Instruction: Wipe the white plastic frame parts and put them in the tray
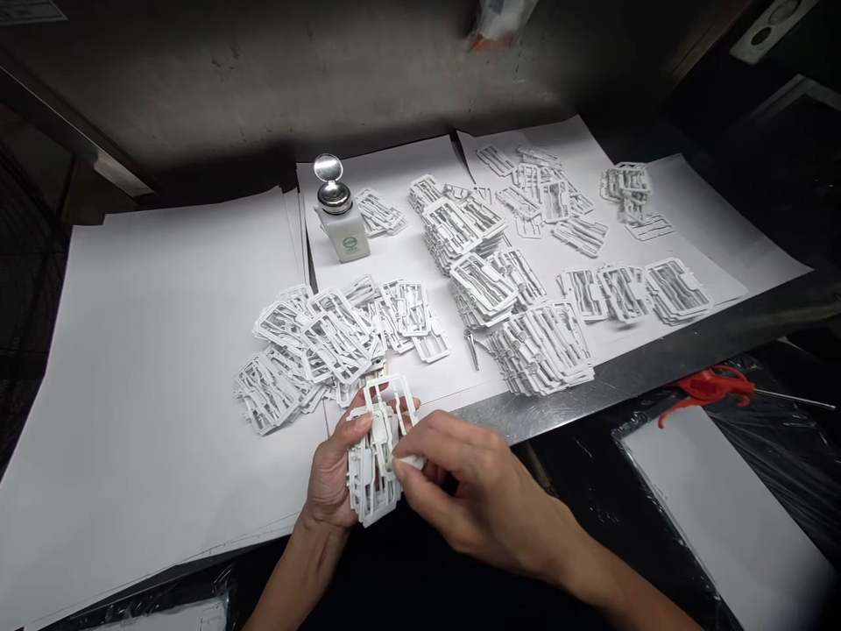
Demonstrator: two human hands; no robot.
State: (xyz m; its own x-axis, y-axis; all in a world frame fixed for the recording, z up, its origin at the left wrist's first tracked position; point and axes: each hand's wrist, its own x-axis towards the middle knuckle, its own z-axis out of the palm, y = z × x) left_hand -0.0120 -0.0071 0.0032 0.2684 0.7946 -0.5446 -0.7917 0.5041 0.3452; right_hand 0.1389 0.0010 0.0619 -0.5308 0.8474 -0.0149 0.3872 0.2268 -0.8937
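Frames (373, 478) are held in the left hand (334, 469), fingers curled round them; something white (411, 461) is pinched between the right hand's (483, 491) thumb and fingertips.

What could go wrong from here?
Slip or snap: the left hand grips an uneven bundle of thin white plastic frames by the work surface's front edge, and the right hand pinches at it; one could drop or crack.

Slide: the large leaning pile of white frames sits close to the bare metal edge; a bump might topple it.

Spill: the square white bottle, round metal lid up, could wet nearby frames.
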